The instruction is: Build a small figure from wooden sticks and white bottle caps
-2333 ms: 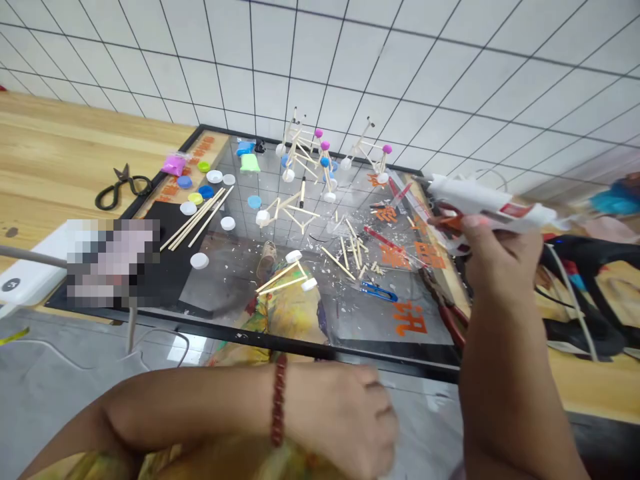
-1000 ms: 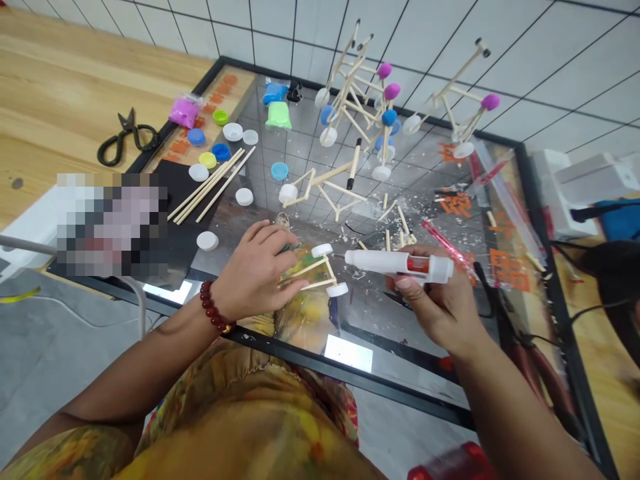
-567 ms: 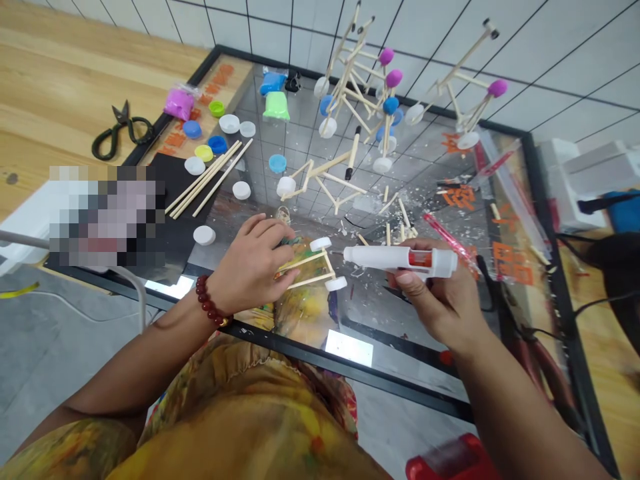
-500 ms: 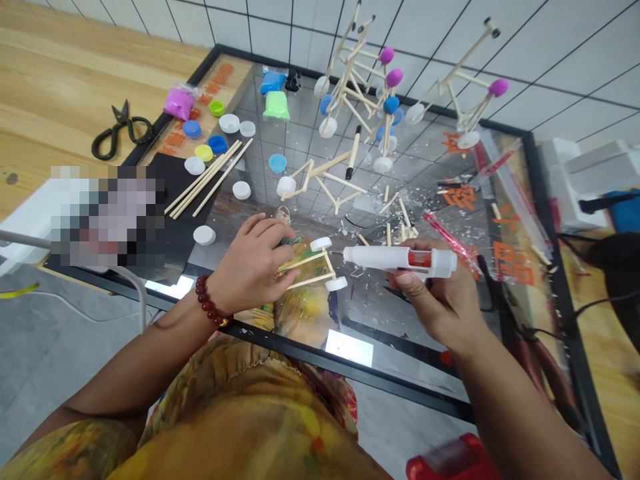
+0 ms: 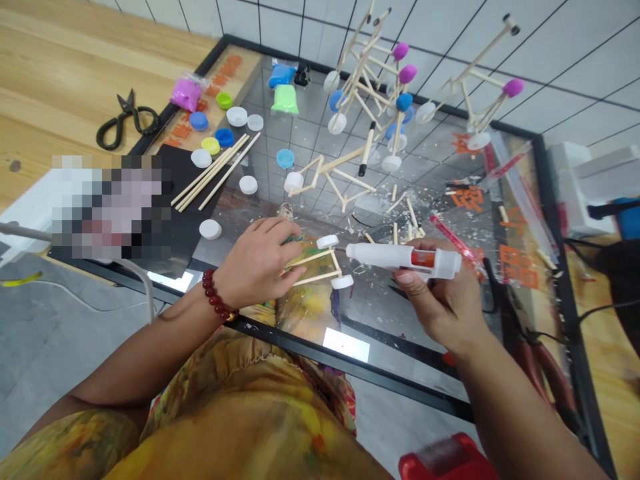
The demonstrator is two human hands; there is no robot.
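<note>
My left hand (image 5: 257,257) grips one end of a small frame of wooden sticks (image 5: 310,259), which has white bottle caps (image 5: 327,241) at its far corners. My right hand (image 5: 440,293) is closed around a white hot glue gun (image 5: 403,259), held sideways over the glass. The gun's nozzle points at the frame's upper cap and sits just beside it. I cannot tell whether they touch. My fingers hide the gun's handle and the frame's near end.
The black-framed glass board (image 5: 380,360) holds finished stick models (image 5: 370,87) with coloured balls, loose sticks, caps and white debris. Scissors (image 5: 127,120) lie on the wooden table at left. Red-handled pliers (image 5: 540,380) lie at right, and a pixelated patch covers part of the left.
Compared with the oldest frame, my left hand has come onto the stick frame and the glue gun has swung down beside it. In the last second, the view has only shifted slightly.
</note>
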